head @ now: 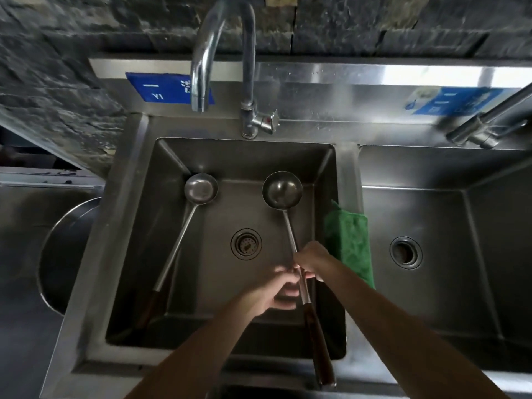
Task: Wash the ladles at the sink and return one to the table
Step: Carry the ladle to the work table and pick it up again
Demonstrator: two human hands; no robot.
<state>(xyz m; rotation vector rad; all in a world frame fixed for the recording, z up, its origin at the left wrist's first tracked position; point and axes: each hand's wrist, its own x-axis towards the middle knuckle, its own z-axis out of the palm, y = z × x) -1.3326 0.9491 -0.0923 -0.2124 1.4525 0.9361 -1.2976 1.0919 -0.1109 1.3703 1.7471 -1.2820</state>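
I see both hands — left hand [276, 292] and right hand [312, 259] — curled round the long-handled steel ladle [290, 226] over the steel sink basin [161, 214], a second steel ladle [184, 220] lying inside.

1. A dark rough stone wall [57, 53] runs behind the steel backsplash [345, 73], where light glares.
2. Two blue signs [161, 87] are stuck on it — one left, one right.
3. A second basin [431, 226] lies right; a round steel pan [69, 254] sits left.
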